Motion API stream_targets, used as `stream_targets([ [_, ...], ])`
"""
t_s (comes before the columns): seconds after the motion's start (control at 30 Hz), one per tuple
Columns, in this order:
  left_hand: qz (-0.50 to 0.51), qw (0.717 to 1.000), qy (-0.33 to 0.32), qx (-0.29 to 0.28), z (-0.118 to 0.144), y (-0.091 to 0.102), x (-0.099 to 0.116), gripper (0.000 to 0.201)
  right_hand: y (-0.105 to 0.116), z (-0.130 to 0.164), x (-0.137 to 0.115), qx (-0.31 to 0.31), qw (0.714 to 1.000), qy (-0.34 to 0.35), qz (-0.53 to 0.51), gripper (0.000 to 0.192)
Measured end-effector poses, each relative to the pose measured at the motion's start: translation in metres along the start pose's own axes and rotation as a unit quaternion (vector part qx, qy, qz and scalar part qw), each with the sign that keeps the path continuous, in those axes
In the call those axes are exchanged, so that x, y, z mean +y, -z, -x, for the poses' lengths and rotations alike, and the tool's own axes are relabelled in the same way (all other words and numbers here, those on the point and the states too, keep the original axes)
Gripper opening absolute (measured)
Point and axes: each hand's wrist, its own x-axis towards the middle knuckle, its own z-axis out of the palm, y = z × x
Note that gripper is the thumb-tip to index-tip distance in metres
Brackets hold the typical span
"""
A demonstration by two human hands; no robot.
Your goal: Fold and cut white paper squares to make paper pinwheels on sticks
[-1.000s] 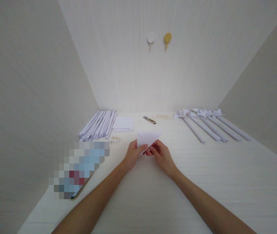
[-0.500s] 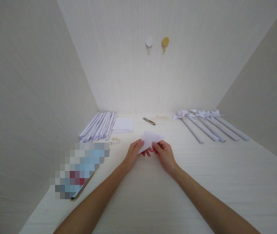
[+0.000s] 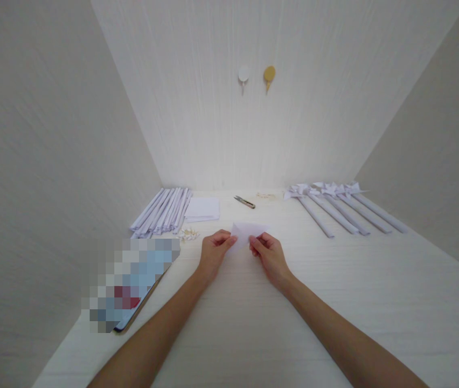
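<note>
A thin white sheet of paper [image 3: 243, 231] is held between my two hands, just above the white table. My left hand [image 3: 214, 250] pinches its left edge between thumb and curled fingers. On the other side, the thumb and fingers of my right hand [image 3: 269, 254] are closed on the paper's right part. The sheet's far corners point away from me, and the fingers cover some of its near edge. Whether it carries folds I cannot tell.
Rolled paper sticks [image 3: 162, 211] and a stack of white paper [image 3: 202, 208] lie back left, near small pale pieces [image 3: 189, 234]. Thread snips [image 3: 244, 202] lie at the back. Paper pinwheels on sticks [image 3: 336, 210] are at right. A blurred phone-like device [image 3: 140, 288] is front left.
My left hand has shifted slightly left, and its fingers have curled from beneath the paper to its edge. The paper has turned a little. My right hand keeps its pinch.
</note>
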Motion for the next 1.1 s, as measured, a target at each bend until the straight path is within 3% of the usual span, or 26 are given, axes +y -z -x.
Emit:
stream_targets([
  [0.23,0.024,1.000,0.003,0.008,0.0016,-0.0020,0.0001,0.030,-0.0011,0.0018,-0.0042,-0.047,0.991,-0.058,-0.113,0.038],
  [0.4,0.068,0.997,0.027,-0.024,0.0039,-0.0043,0.0014,0.040,-0.0005,0.0012,-0.0022,-0.029,0.984,-0.068,-0.163,0.033],
  [0.57,0.141,0.986,0.087,0.020,0.0008,-0.0026,0.0037,0.039,-0.0017,0.0023,-0.0030,-0.023,0.983,-0.058,-0.171,0.020],
  [0.7,0.176,0.976,0.122,0.028,-0.0036,-0.0009,0.0015,0.034,-0.0020,0.0021,-0.0011,-0.005,0.985,-0.059,-0.162,0.019],
  [0.87,0.072,0.995,0.068,0.002,-0.0037,-0.0007,-0.0051,0.034,-0.0001,0.0002,0.0020,0.007,0.988,-0.054,-0.147,0.027],
  [1.0,-0.006,0.997,0.065,-0.035,-0.0004,-0.0023,-0.0057,0.038,0.0004,-0.0001,0.0024,0.018,0.987,-0.057,-0.150,0.029],
  [1.1,-0.063,0.997,0.046,-0.016,0.0008,-0.0030,-0.0039,0.043,-0.0003,0.0005,0.0008,0.028,0.984,-0.070,-0.159,0.029],
])
